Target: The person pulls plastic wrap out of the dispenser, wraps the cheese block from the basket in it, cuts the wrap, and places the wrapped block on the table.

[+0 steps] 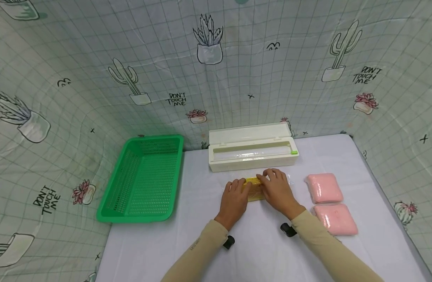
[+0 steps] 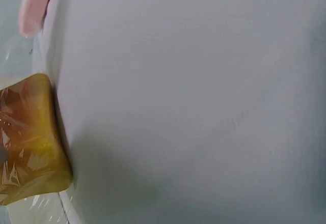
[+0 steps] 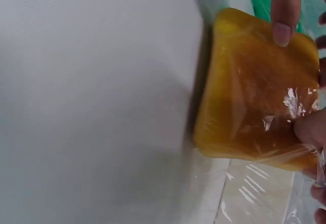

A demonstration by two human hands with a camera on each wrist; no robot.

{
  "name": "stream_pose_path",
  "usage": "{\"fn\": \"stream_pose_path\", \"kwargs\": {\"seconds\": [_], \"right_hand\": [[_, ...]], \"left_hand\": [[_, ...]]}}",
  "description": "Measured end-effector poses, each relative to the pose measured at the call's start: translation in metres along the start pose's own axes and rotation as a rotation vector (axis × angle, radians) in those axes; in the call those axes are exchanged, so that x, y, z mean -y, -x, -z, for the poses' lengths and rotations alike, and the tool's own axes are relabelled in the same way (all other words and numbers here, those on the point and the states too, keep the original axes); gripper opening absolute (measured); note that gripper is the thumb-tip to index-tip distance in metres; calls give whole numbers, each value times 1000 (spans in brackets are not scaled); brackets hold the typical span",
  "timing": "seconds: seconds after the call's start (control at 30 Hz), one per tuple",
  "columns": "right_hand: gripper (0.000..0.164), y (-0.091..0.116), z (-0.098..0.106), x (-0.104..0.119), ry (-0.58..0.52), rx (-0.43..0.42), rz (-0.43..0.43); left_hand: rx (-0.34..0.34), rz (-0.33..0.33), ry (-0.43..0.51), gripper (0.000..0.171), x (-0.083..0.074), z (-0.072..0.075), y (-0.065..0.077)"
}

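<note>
In the head view, a yellow-amber slab [image 1: 255, 192] lies on the white table between the two hands. Its rounded, squarish shape and a clear plastic film [image 3: 250, 188] over and around it show in the right wrist view; its exact kind is unclear. My left hand [image 1: 234, 203] grips the left side, thumb on the top face and fingers toward the far edge. From the right, my right hand [image 1: 280, 194] holds the slab and film, its thumb pressing the face. Part of the amber slab [image 2: 31, 142] appears in the left wrist view.
Behind the hands stands a white cling film dispenser [image 1: 252, 164], lid raised, with a green slider at its right end. A green perforated basket [image 1: 171, 199] sits at left. Two pink film-wrapped blocks, one farther [image 1: 325, 188] and one nearer [image 1: 336, 220], lie at right.
</note>
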State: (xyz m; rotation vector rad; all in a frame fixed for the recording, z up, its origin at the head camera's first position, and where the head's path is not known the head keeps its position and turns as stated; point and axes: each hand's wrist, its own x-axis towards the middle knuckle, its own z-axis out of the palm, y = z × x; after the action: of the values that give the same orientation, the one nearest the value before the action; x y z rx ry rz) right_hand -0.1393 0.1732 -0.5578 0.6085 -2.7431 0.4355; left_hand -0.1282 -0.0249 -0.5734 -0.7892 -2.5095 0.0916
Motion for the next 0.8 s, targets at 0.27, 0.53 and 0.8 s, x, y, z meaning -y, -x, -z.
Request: {"fn": "stream_pose_path", "kwargs": {"seconds": [0.27,0.53,0.8], "right_hand": [[55,7,-8,4,71,-52,22],[90,12,-19,6,107,62,32],[85,6,-24,3,129,50,31]], "left_hand": [[190,30,-14,80,3,-8,-3],[343,44,-31,97,6,-7,-9],[309,89,-39,77,6,-15,-12]]}}
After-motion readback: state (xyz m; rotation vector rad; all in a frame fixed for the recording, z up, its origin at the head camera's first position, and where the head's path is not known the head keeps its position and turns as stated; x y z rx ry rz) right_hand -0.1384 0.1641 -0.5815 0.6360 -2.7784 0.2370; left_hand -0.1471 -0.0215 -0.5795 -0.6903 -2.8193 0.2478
